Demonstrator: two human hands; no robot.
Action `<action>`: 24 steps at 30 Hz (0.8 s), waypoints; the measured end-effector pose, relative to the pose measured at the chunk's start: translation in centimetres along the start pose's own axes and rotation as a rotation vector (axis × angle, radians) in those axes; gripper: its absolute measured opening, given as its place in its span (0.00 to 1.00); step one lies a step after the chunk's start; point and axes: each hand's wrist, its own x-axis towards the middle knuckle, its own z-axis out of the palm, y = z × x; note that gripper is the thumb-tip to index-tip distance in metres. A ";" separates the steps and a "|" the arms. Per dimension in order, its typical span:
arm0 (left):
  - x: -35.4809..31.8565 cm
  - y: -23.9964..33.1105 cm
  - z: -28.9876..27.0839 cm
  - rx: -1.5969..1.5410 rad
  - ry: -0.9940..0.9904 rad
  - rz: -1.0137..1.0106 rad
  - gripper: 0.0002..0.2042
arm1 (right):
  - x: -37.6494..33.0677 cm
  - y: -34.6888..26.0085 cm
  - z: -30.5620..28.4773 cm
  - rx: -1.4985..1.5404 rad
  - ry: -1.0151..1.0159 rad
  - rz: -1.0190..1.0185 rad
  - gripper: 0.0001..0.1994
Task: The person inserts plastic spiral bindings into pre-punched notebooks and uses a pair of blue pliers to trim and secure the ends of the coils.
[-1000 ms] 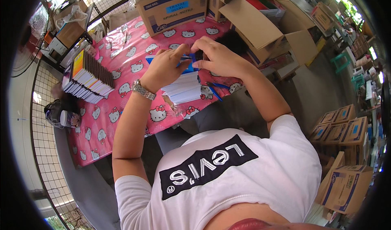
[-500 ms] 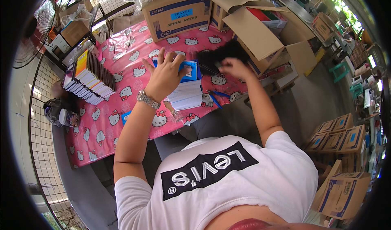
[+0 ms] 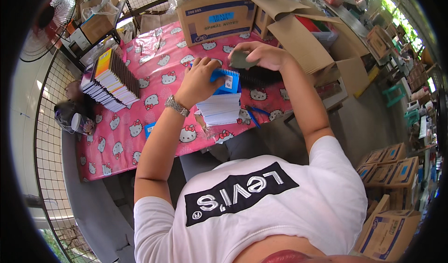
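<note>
My left hand [image 3: 203, 81], a metal-banded watch on its wrist, is closed over the top of a blue-covered spiral notebook [image 3: 228, 82], thumb against the cover. The notebook lies at the far end of a stack of white ruled paper pads [image 3: 218, 110]. To its right, my right hand [image 3: 268, 57] pinches a flat, dark grey-green piece [image 3: 242, 60] whose kind I cannot make out. Beneath that hand is a heap of black coiled bindings [image 3: 261, 78], partly covered by it. Blue-handled pliers [image 3: 253, 116] rest right of the pads.
A pink patterned cloth [image 3: 135, 144] covers the table. Stacks of spiral notebooks [image 3: 112, 79] stand at left, near a white cup [image 3: 78, 123]. One cardboard box [image 3: 219, 20] stands at the back; an open box [image 3: 308, 53] is at right. A fan [image 3: 49, 18] is far left.
My right hand has risen from the black heap, moving away from me, and now shows the grey-green piece. My left hand stays at the blue notebook. The whole view has shifted slightly.
</note>
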 end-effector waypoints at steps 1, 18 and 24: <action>0.0 -0.6 0.0 -0.007 0.014 0.031 0.15 | 0.2 -0.1 0.4 0.241 -0.056 -0.018 0.26; 0.3 -4.3 -1.6 -0.363 -0.093 -0.062 0.11 | 3.0 0.7 0.4 0.575 -0.064 -0.108 0.20; 0.6 -3.8 -1.6 -0.434 -0.120 -0.096 0.12 | 3.3 -1.1 0.6 0.101 -0.019 -0.008 0.26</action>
